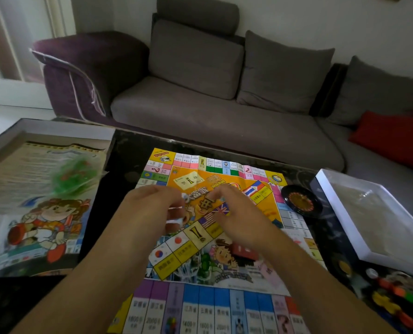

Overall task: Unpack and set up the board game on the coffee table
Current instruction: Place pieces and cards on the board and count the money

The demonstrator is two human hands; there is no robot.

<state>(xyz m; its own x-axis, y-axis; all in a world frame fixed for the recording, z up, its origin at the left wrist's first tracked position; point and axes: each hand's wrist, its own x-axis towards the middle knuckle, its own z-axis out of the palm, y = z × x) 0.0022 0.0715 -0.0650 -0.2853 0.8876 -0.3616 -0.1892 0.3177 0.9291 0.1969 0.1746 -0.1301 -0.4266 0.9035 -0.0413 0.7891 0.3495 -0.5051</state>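
Note:
The colourful paper game board (224, 300) lies unfolded on the dark coffee table (125, 155). Both hands hover close together over its middle. My left hand (150, 210) is curled around a small clear plastic bag (176, 213) with whitish pieces inside. My right hand (236, 213) pinches the top of that same bag with its fingertips. What the bag holds is blurred. A small black roulette wheel (302, 201) sits at the board's right edge. A red card stack (245, 253) lies on the board beneath my right forearm.
The open game box (43, 131) on the left holds a printed sheet and a bag of green pieces (76, 174). The box lid (340, 208) lies upside down on the right, with several coloured pawns (393, 302) in front of it. A grey sofa stands behind the table.

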